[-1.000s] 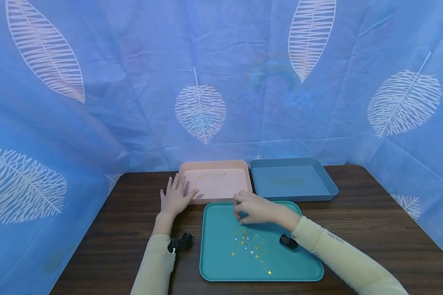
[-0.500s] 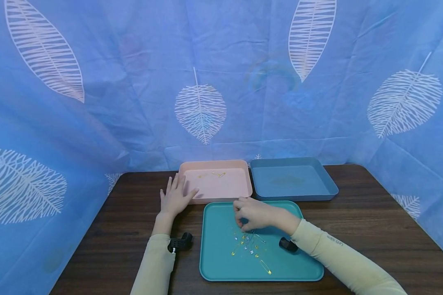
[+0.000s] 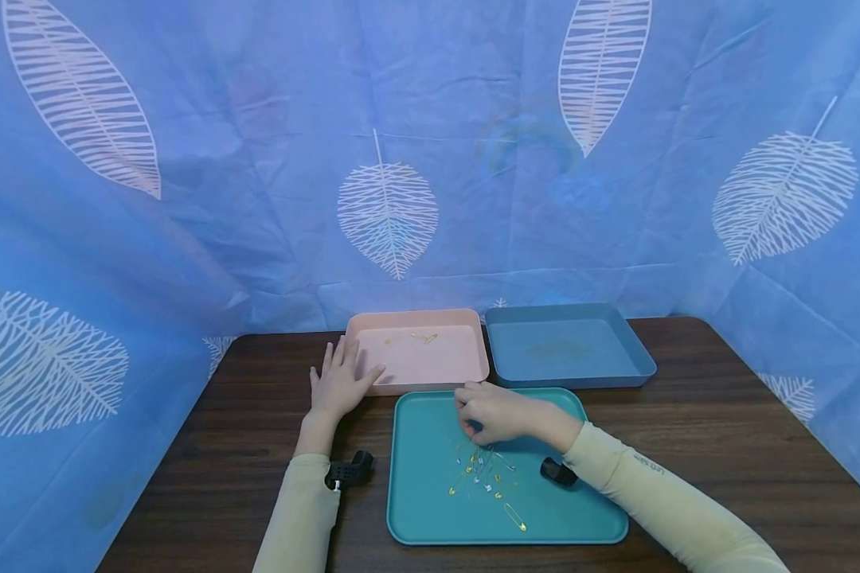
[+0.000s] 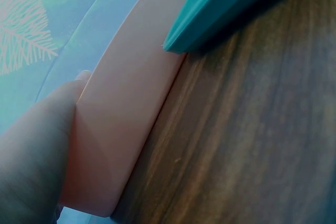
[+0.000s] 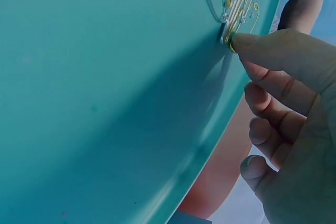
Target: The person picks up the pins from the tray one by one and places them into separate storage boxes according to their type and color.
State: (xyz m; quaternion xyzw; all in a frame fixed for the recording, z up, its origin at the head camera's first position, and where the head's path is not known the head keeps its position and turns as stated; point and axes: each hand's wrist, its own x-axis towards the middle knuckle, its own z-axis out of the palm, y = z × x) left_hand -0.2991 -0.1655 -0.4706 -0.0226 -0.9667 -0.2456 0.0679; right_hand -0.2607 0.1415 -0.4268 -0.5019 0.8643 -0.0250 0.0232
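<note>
Gold and silver safety pins lie scattered over the middle of the teal tray. My right hand is over the tray at the pile's far edge, palm turned down. In the right wrist view, its thumb and index finger pinch the end of a gold safety pin beside the others; the remaining fingers are curled. My left hand, fingers spread, rests on the left end of the pink tray. The left wrist view shows the thumb over that tray's near rim.
A few gold pins lie in the pink tray. To its right is a blue tray with a raised rim. All three trays are on a dark wooden table, with a blue leaf-print cloth hanging behind.
My right hand has come down slightly toward the near side, onto the edge of the pin pile, its fingertips closing on a gold pin. The left hand stays in place.
</note>
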